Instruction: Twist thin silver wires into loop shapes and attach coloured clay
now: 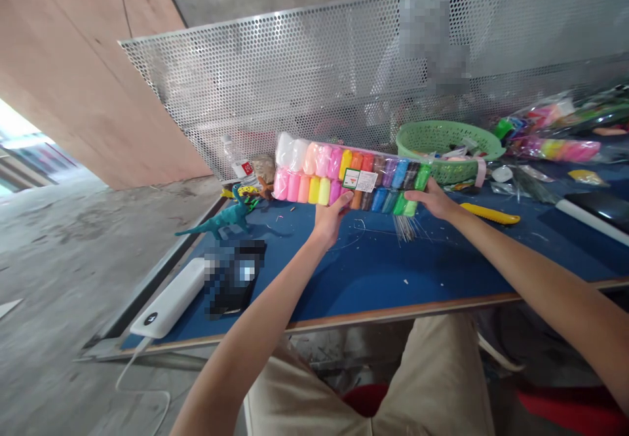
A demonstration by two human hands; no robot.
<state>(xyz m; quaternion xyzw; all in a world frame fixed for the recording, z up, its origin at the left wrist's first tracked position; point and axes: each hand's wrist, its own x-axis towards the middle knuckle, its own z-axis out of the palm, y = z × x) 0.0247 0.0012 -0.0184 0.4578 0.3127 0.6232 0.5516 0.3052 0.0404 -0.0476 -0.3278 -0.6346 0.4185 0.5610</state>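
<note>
A clear plastic pack of modelling clay [324, 172] in many colours is held up above the blue table [344, 272], its long side running left to right. Two rows of clay rolls show through the wrap, with a white label near the middle. My left hand [333, 216] grips the lower edge around the middle, thumb on the front. At the right end, my right hand [432, 198] is closed on the pack beside the green rolls. The fingers behind the pack are hidden. Thin metal wires [405, 227] lie on the table just below it.
A teal dinosaur figure [223, 219], a white power bank [170, 298] and a dark phone [238, 278] are at left. Behind stand a water bottle [238, 160] and a perforated metal panel [295, 62]. A green basket [447, 138], yellow cutter [491, 214] and bagged clay [555, 147] are at right.
</note>
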